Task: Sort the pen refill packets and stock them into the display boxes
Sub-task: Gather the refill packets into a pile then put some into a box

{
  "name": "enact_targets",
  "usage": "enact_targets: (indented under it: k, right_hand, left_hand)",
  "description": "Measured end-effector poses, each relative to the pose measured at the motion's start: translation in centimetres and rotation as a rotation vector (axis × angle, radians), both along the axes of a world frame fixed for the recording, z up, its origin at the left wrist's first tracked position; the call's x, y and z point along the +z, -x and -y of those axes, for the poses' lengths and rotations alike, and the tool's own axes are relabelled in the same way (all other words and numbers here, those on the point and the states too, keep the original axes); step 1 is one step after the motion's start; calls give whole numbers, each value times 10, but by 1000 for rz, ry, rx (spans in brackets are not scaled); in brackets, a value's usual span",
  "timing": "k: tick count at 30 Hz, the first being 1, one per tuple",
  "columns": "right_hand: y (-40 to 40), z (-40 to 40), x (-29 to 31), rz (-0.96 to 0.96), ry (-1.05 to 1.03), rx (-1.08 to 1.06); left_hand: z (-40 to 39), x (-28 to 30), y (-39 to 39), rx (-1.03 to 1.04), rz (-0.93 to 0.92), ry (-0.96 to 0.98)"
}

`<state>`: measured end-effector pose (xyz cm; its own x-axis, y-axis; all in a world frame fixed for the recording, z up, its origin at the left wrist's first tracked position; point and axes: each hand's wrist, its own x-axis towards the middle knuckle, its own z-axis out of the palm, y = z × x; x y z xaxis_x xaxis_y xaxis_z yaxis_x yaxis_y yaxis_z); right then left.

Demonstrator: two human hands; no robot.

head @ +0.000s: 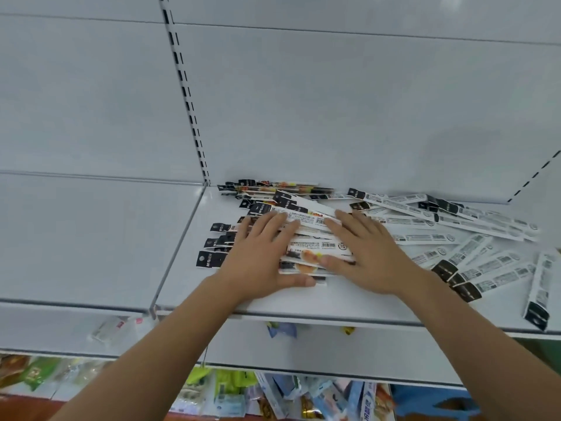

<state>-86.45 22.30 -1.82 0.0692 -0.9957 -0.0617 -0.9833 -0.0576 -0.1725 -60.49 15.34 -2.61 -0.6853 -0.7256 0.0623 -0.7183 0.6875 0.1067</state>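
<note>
My left hand [258,253] and right hand [364,253] lie flat, fingers straight, pressing on a heap of pen refill packets [306,238] on the white shelf [303,302], one hand at each side of the pile, gripping nothing. More loose packets [473,238] lie scattered across the shelf to my right. Lower shelves hold bagged goods [224,390].
</note>
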Motion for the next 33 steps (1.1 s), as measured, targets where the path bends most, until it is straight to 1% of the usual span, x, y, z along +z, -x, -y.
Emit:
enact_targets:
  k: [2, 4, 6, 8, 9, 11, 12, 15, 16, 17, 20, 22, 23, 25, 27, 30, 31, 33]
  right_hand:
    - [-1, -3, -3, -13, 60, -20]
    - [1, -6, -2, -11, 111, -63]
    - [6, -15, 0, -53, 128, -177]
    - [12, -28, -1, -96, 77, -320]
    - [13, -33, -2, -85, 37, -364]
    - [10, -39, -9, -30, -14, -379]
    - [8, -39, -11, 29, -3, -375]
    - [4, -34, -3, 310, 91, -368]
    - [7, -34, 1, 345, 121, -364]
    - [13, -38, 4, 314, 154, -366]
    - [53, -72, 4, 86, 215, -471]
    - [88, -104, 1, -49, 142, -573]
    - [102, -119, 1, -82, 81, -614]
    - [113, -137, -2, -89, -36, -658]
    - [107, -140, -10, -83, -95, -663]
    - [91, -119, -21, -41, -38, -660]
    - [87, -107, -20, 7, -18, -654]
    - [84, -86, -11, 164, 28, -622]
  left_hand:
    - [-6, 4, 3, 81, -24, 73]
    - [-15, 7, -8, 176, -32, 99]
    - [-20, 6, -26, 267, 12, 32]
    - [-20, 0, -35, 320, 33, -80]
    - [-19, -4, -33, 320, 26, -114]
    - [-18, -11, -24, 299, 5, -125]
    - [-17, -13, -19, 286, 0, -121]
    - [-16, -13, -14, 260, 13, -98]
    - [-16, -12, -14, 266, 9, -83]
    - [-16, -10, -14, 275, 0, -55]
    - [-23, -7, -5, 222, -44, 49]
    - [-31, -10, 7, 115, -65, 90]
    - [-34, -12, 13, 71, -67, 96]
    - [-36, -14, 25, 34, -71, 78]
    - [-35, -16, 34, 24, -46, 36]
    - [-36, -18, 45, 25, -42, 19]
    - [-36, -18, 47, 27, -48, 22]
    - [-36, -16, 48, 36, -32, 30]
